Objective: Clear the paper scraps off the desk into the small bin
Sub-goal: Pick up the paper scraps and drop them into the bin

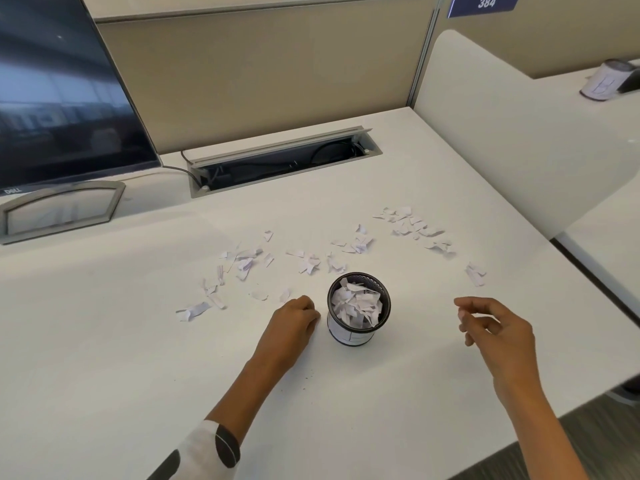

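Clock refs centred on the small black mesh bin (358, 310), 12 = away from the person.

Nearest: left forearm in from 7 o'clock, white sleeve w/ black blotches (204, 452) at the lower edge. Right forearm in from 5 o'clock, bare.

Left hand (294, 322) at 9 o'clock, knuckles up, resting on the white desk top (104, 358), fingers curled under beside the bin wall. Can't tell whether it holds paper; touching the bin or just beside it, can't tell either.

Right hand (495, 327) at 3 o'clock, well apart from the bin, raised off the desk, fingers loosely bent. Thumb and forefinger tip meet on what looks like a small pale scrap; blurred, so not sure.

Bin: upright, round, a white lined paper band on its lower wall. Filled near the rim w/ torn white pieces.

Torn white paper scraps (242, 263) lie loose on the desk in a broad arc beyond the bin, 9 thru 2 o'clock. Thickest at 10 o'clock and at 1 o'clock; a few right behind the rim at 12. 1 small cluster alone at 2 o'clock, near the desk's right edge.

Further out, 12 o'clock: grey metal cable tray (284, 164) sunk in the desk, lid up, black cables inside.

10 o'clock, far: dark flat monitor (65, 98) on a grey stand, screen off.

Behind: beige partition wall (277, 74). At 1 o'clock, blue number plate (485, 3) reading 384. At 2 o'clock, beyond a white divider panel (502, 133), a white cylindrical container (601, 81) on the next desk.
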